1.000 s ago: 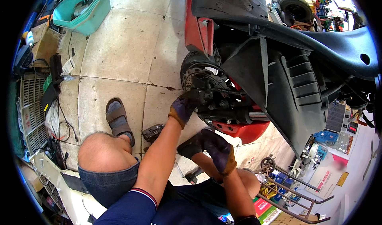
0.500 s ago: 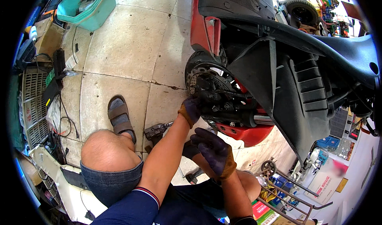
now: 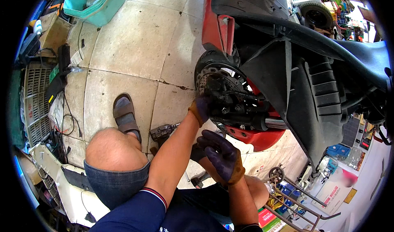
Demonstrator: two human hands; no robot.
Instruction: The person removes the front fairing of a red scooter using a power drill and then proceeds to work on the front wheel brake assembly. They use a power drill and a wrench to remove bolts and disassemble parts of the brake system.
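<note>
My left hand (image 3: 201, 107), in a purple glove with a tan cuff, reaches in at the scooter's front wheel. It is by the brake caliper (image 3: 215, 84) and the perforated brake disc (image 3: 226, 76); its fingertips are lost against the dark parts. My right hand (image 3: 220, 156), gloved the same way, hovers below the wheel over my right leg. Its fingers are loosely bent, apart from the thumb, and no object shows in them. Beside the wheel run the fork tubes (image 3: 276, 123) and a red fender (image 3: 256, 138). A cordless impact driver (image 3: 162, 131) stands on the floor near my left forearm.
Black and red scooter body panels (image 3: 269, 76) overhang the wheel on the right. A teal bin (image 3: 98, 10) stands at the upper left. Grilles (image 3: 36, 102), cables and a cream panel (image 3: 55, 166) line the left side. A hand cart (image 3: 299, 203) is at the lower right.
The view has shifted slightly, so the scooter sits a little further right. My left hand stays at the brake caliper and sits slightly deeper among the parts. My right hand keeps nearly the same pose.
</note>
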